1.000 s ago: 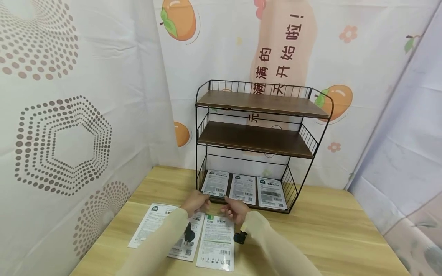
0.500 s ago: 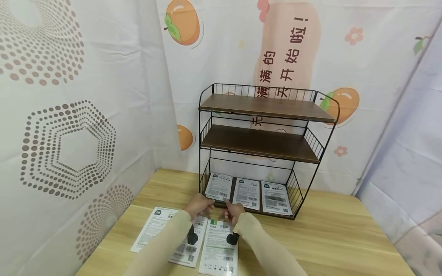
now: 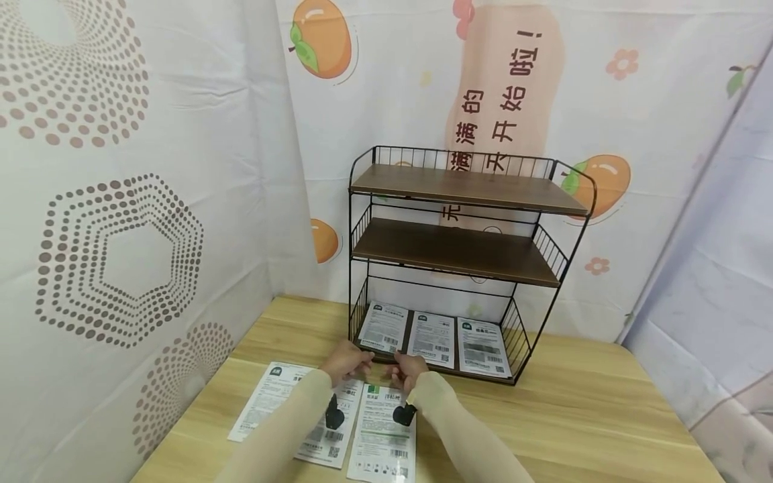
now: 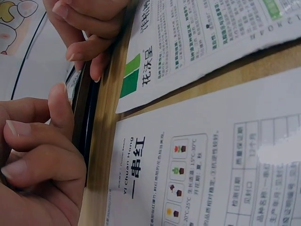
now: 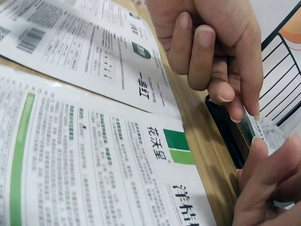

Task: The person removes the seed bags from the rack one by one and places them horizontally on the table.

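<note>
Three printed seed packets lie on the bottom shelf: the left packet (image 3: pixel 384 325), the middle packet (image 3: pixel 431 339) and the right packet (image 3: pixel 483 345). At the left packet's front edge, the left hand (image 3: pixel 347 361) and right hand (image 3: pixel 410 369) face each other, fingertips near its two front corners. In the right wrist view, the left hand (image 5: pixel 211 52) has a fingertip against the packet (image 5: pixel 267 132); the right hand (image 5: pixel 273 183) has its thumb close by. Both hands' other fingers are loosely bent. Exact contact of the right hand is unclear.
On the wooden table (image 3: pixel 580 416), in front of the rack, lie a green-marked packet (image 3: pixel 383 436), a packet beside it (image 3: pixel 326 436) and another further left (image 3: pixel 266 399). The black wire rack's middle shelf (image 3: pixel 453 251) and top shelf (image 3: pixel 465 184) overhang the packets.
The head view has shifted slightly, moving the rack right and down in the picture. My right wrist has come a little left, closer to my left hand. The shelf packets look almost unmoved.
</note>
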A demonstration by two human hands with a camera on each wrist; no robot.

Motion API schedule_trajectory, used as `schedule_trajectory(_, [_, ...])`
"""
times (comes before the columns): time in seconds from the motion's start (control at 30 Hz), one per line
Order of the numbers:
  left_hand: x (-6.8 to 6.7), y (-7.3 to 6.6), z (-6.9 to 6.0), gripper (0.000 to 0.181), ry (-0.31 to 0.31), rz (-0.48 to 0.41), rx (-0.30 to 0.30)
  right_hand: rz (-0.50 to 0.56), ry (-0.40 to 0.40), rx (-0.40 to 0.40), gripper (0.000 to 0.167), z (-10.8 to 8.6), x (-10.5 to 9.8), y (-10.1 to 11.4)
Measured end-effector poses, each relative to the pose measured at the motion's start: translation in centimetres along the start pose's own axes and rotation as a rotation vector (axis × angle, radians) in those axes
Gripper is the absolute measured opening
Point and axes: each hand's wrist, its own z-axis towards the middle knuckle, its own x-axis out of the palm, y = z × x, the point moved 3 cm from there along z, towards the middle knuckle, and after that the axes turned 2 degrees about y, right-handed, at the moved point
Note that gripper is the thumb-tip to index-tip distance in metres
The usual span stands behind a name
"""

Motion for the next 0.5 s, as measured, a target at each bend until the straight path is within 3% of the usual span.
schedule_trajectory(0.33, [-0.9, 0.1, -1.1, 0.026, -0.004, 0.023, 0.005, -0.013, -0.003, 0.01, 0.029, 0.1, -0.7, -0.1])
schedule_trajectory(0.5, [-1.4, 0.4, -1.4, 0.029, -0.021, 0.03, -0.01, -0.014, 0.067, 0.025, 0.041, -1.2, -0.7, 0.4])
